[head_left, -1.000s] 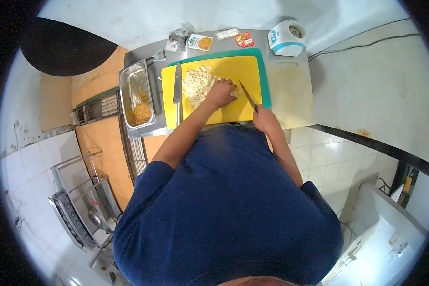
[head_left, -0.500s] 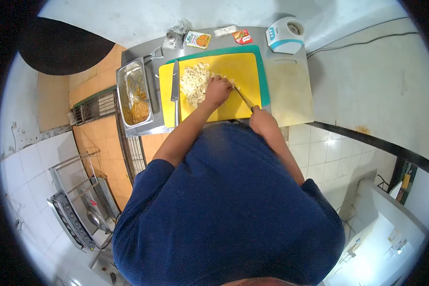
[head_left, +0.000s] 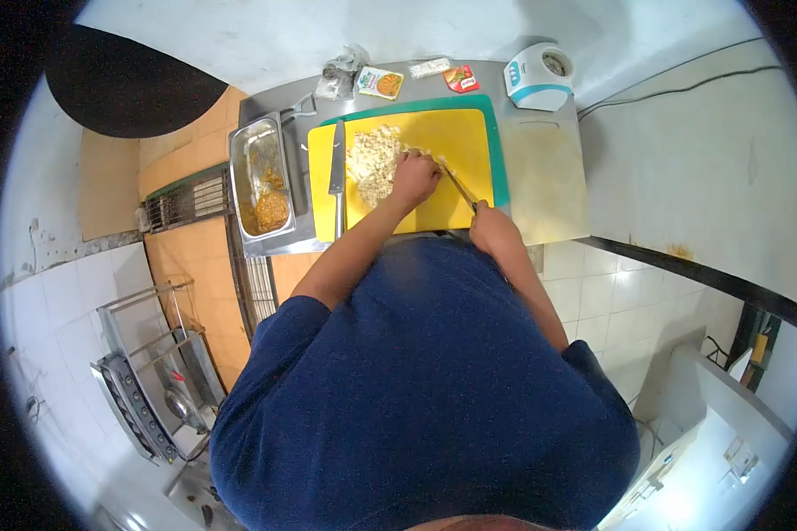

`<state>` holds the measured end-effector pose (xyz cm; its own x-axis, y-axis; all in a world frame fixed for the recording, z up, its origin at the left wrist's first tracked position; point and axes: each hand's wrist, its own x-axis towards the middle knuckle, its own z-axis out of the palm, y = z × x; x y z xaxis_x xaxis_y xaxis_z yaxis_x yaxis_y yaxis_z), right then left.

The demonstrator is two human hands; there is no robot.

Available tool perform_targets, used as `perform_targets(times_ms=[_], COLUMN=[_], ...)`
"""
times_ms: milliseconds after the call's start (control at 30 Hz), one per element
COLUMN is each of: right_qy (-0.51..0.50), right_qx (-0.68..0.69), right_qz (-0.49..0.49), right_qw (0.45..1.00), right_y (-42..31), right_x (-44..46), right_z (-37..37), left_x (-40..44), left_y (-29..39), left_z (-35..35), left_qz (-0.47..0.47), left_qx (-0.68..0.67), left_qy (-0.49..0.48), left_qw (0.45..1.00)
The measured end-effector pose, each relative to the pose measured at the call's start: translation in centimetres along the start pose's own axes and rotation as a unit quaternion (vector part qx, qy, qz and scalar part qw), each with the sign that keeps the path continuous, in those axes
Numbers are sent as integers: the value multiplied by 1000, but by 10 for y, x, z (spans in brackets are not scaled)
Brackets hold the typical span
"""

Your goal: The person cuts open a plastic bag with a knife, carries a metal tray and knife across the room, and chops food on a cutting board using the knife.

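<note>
My right hand (head_left: 494, 228) is closed round the handle of a knife (head_left: 458, 185), whose blade slants up and left over the yellow cutting board (head_left: 460, 133). The blade's tip is close to the fingers of my left hand (head_left: 415, 177). That hand rests on the board with its fingers bent together; what they press on is too small to make out. Left of it lies a pile of pale chopped pieces (head_left: 374, 159). A second, larger knife (head_left: 337, 164) lies along the board's left side.
A green board (head_left: 502, 168) lies under the yellow one. To the left stands a metal tray (head_left: 290, 190) with orange-brown food. Along the back are a plastic bag (head_left: 336, 80), two packets (head_left: 380, 83) (head_left: 460, 79), a white item (head_left: 429, 68) and a white-and-blue appliance (head_left: 537, 78).
The blade, apart from my left hand a second ago, has swung left to its fingertips. My left fingers have drawn together. The whole view has shifted slightly.
</note>
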<state>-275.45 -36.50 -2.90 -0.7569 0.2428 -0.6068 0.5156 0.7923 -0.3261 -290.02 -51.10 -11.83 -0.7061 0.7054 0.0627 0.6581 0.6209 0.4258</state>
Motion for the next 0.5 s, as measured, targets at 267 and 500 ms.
perform_targets(times_ms=[267, 500], right_qy=[41, 98], right_qx=[38, 121], right_qz=[-25, -96], right_qw=[998, 983], right_y=[25, 46], right_x=[13, 19], right_z=[15, 36], left_x=[6, 8], left_y=[1, -25], left_z=[-18, -21], left_qz=[-15, 2], left_qx=[-32, -115], left_qy=[47, 63], left_qw=[998, 991])
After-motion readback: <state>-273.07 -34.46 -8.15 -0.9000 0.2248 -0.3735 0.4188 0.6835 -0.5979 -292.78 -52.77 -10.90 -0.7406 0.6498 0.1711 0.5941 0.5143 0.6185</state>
